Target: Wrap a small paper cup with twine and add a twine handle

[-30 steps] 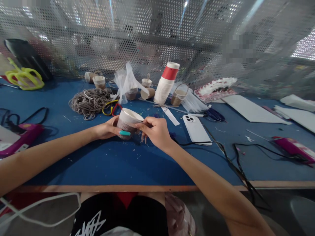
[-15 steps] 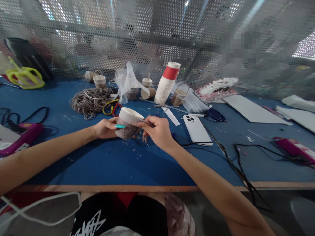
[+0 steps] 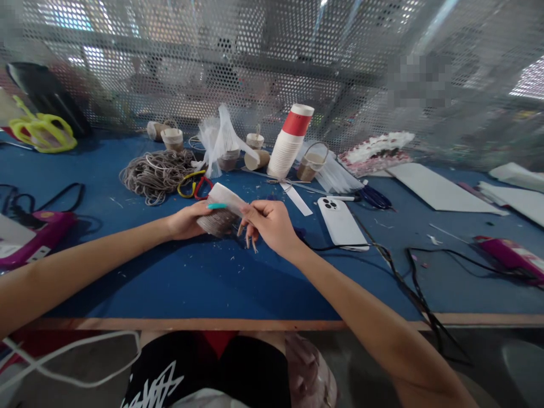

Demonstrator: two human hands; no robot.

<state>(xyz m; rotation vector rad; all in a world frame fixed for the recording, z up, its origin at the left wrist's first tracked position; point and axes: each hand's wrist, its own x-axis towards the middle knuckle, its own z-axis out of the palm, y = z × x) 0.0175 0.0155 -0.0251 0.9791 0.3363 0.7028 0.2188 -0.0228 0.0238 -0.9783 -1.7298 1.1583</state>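
Observation:
A paper cup (image 3: 215, 223) with grey-brown cord wound round its lower part is tilted above the table, its white upper band bare. My left hand (image 3: 190, 220) grips it from the left, the turquoise-nailed thumb lying across the white band. At the cup's right edge, my right hand (image 3: 272, 225) pinches its rim between thumb and forefinger, the other fingers hanging below. Whether a cord end or strip is also in that pinch is hidden. Behind the cup lie red-and-yellow-handled scissors (image 3: 190, 185) and a heap of grey cord (image 3: 155, 175).
A tall stack of paper cups (image 3: 285, 146) leans at the back, near small cord-wrapped baskets (image 3: 311, 164) and white mesh strips (image 3: 225, 133). Right of my hand lie a white phone (image 3: 342, 224) and black cables (image 3: 393, 271). Purple power strips (image 3: 51, 229) lie at both sides.
The cup has tipped so its opening no longer shows. My left thumb has shifted up onto the white band. My right hand stays at the rim, its lower fingers slightly more spread.

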